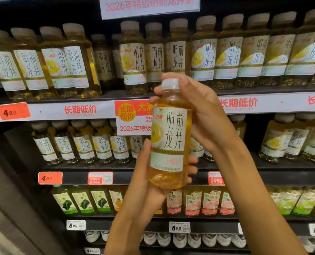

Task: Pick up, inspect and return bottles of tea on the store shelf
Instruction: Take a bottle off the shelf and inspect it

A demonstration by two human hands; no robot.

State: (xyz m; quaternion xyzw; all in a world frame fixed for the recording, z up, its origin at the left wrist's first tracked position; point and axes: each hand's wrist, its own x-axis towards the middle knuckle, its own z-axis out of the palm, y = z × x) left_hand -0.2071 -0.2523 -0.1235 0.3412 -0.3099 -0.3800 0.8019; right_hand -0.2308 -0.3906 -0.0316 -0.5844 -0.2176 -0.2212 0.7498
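Four shelf levels: store shelf (pixel 61 178) fills the view, dark frame, stocked on every level.
Top row: yellow tea bottles (pixel 228 52) with white labels and pale caps, upright, packed side by side; a gap in the front row just left of centre shows bottles further back.
Second row: same tea bottles (pixel 101 142), upright, further back on the shelf; a gap right of centre.
Third row: green-label bottles (pixel 83 201) at left, pink-label bottles (pixel 193 203) in the middle, mixed green and orange ones at right.
Bottom row: only white caps (pixel 180 240) show, blurred.
Edge strip: white strip (pixel 79 110) with red print under the top row.
Held bottle: tea bottle (pixel 169 137) off the shelf, in front of the second row, upright with a slight tilt, label toward the camera, white cap on.
Right hand (pixel 202 115): grasping the held bottle at neck and shoulder, fingers curled behind it, fingertips near the cap.
Left hand (pixel 145 179): grasping the held bottle at its base from below, thumb up the left side, fingers wrapped behind.
Promo sign (pixel 132 118): red and white, on the edge strip, partly behind the held bottle.
Price tags: orange tag (pixel 13 111) reads 4.90 at left; white tag (pixel 178 227) reads 5.00 lower down.
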